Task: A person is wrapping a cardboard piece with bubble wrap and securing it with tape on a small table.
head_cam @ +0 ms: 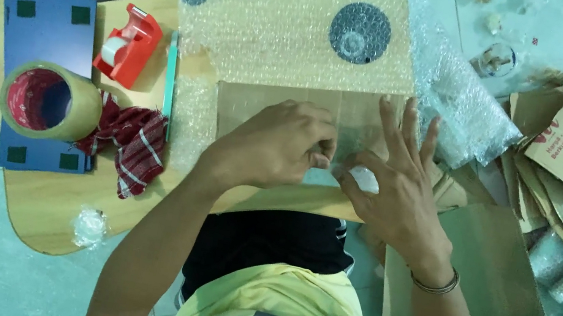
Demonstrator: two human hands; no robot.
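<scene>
Left hand [283,147] and right hand [392,177] press clear film [352,128] onto cardboard piece [244,109]

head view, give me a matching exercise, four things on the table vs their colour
Things:
1. tape dispenser
2. big tape roll
3. board under the roll
4. checked cloth

Colours:
a. dark blue
b. red and white
c. tan outside, red core
d. red, with a white roll in it

Pairs: 1-d, 2-c, 3-a, 4-b
</scene>
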